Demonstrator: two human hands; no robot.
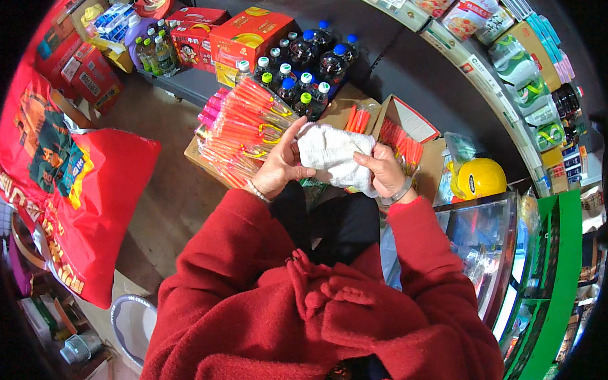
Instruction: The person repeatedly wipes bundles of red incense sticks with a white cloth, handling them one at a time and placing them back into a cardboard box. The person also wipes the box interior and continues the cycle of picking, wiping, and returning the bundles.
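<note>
A folded white cloth [336, 152], soft and knit-looking, is held up between my two hands in front of my knees. My left hand [280, 165] grips its left side, thumb towards me and fingers behind. At its right edge my right hand [388, 170] pinches it, with the thumb on top. Just beyond my left hand lie bundles of orange-red sticks [241, 128] in clear plastic wrap. More red sticks [401, 143] fill an open cardboard box [412, 119] past my right hand.
Dark drink bottles [304, 52] and red cartons [255, 31] stand beyond the sticks. A big red bag [123, 176] rises at the left, near a round bin [124, 323]. At the right are a yellow helmet [481, 178], a glass case [479, 231] and curved shelves [467, 70].
</note>
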